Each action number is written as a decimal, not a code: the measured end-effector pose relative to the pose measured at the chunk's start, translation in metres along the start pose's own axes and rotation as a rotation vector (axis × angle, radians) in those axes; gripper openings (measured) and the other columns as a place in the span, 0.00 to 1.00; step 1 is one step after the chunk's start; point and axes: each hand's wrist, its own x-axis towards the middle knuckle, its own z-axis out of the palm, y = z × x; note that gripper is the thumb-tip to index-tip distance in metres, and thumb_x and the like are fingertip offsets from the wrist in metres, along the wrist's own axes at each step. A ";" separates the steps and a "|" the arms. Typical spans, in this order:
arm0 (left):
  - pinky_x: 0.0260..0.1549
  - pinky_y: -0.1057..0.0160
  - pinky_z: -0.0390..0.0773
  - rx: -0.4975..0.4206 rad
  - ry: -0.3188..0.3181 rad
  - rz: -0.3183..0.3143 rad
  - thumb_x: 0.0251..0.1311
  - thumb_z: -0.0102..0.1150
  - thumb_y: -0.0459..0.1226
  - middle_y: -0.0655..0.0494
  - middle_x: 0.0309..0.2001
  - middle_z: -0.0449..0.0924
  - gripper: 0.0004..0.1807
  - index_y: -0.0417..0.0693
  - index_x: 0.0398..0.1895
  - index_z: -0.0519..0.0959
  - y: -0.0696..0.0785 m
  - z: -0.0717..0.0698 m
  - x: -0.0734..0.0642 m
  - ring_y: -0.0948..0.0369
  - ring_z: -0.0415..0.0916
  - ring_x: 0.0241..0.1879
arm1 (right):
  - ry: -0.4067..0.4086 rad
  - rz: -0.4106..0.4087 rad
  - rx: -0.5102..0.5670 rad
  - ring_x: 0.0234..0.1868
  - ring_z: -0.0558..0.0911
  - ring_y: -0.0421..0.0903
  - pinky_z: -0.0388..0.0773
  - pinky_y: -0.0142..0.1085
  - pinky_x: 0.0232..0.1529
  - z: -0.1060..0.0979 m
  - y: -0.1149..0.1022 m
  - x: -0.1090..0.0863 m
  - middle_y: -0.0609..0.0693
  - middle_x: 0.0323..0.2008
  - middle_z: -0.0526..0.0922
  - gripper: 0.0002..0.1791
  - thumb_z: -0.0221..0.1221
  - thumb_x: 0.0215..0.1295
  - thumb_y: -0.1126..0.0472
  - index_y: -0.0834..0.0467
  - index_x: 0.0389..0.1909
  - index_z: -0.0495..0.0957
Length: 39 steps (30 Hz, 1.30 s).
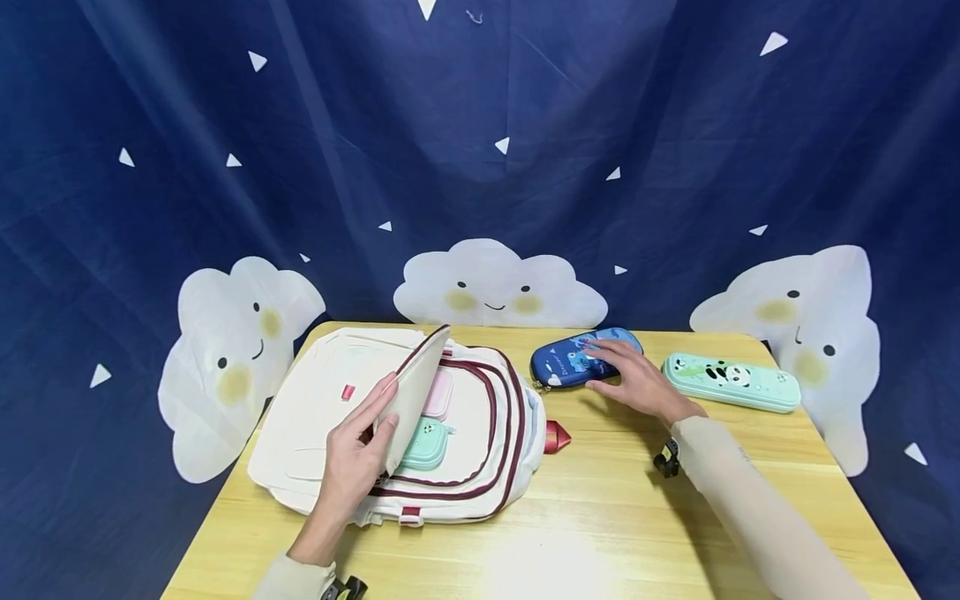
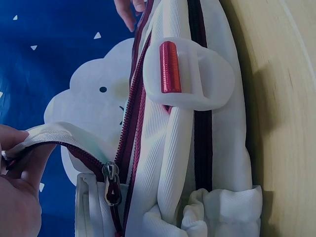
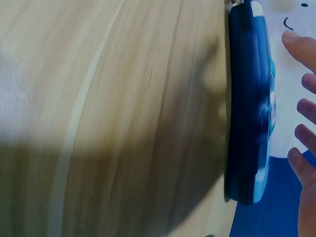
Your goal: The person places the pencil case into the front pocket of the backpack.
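A white backpack (image 1: 315,417) with dark red zippers lies on the table. My left hand (image 1: 356,450) grips the edge of its front pocket flap (image 1: 417,392), holding it raised; the zipper pull (image 2: 111,183) shows in the left wrist view. Inside the pocket sit a mint-green panda case (image 1: 426,446) and a pink case (image 1: 438,396), both partly hidden by the flap. My right hand (image 1: 633,379) hovers over a dark blue pencil case (image 1: 558,362) with cartoon pictures. In the right wrist view its fingers (image 3: 307,111) are spread, apart from the case.
A long mint-green pencil case (image 1: 731,383) with a panda lies right of the blue one, near the table's back edge. A red tab (image 1: 557,437) sticks out beside the backpack. Behind the wooden table (image 1: 637,517) hangs a dark blue curtain (image 1: 480,100) with clouds.
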 end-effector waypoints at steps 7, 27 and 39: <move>0.76 0.77 0.67 0.017 0.000 0.026 0.72 0.64 0.24 0.51 0.74 0.79 0.27 0.47 0.72 0.81 0.000 0.000 0.000 0.73 0.70 0.76 | 0.020 0.052 -0.001 0.83 0.59 0.72 0.58 0.75 0.80 -0.001 0.013 -0.001 0.62 0.81 0.68 0.40 0.74 0.70 0.46 0.55 0.78 0.74; 0.76 0.77 0.66 0.025 -0.002 0.035 0.72 0.64 0.23 0.51 0.73 0.80 0.26 0.46 0.71 0.82 0.002 0.000 0.001 0.74 0.70 0.75 | -0.038 0.173 0.010 0.86 0.50 0.73 0.53 0.79 0.79 -0.003 0.035 0.004 0.63 0.86 0.55 0.50 0.75 0.67 0.43 0.56 0.84 0.65; 0.75 0.78 0.66 0.026 0.005 0.045 0.71 0.65 0.23 0.49 0.73 0.80 0.26 0.45 0.71 0.82 0.004 0.000 0.000 0.75 0.71 0.75 | -0.092 0.122 -0.045 0.85 0.49 0.76 0.49 0.79 0.80 -0.001 0.046 0.006 0.67 0.87 0.53 0.54 0.75 0.66 0.42 0.56 0.86 0.60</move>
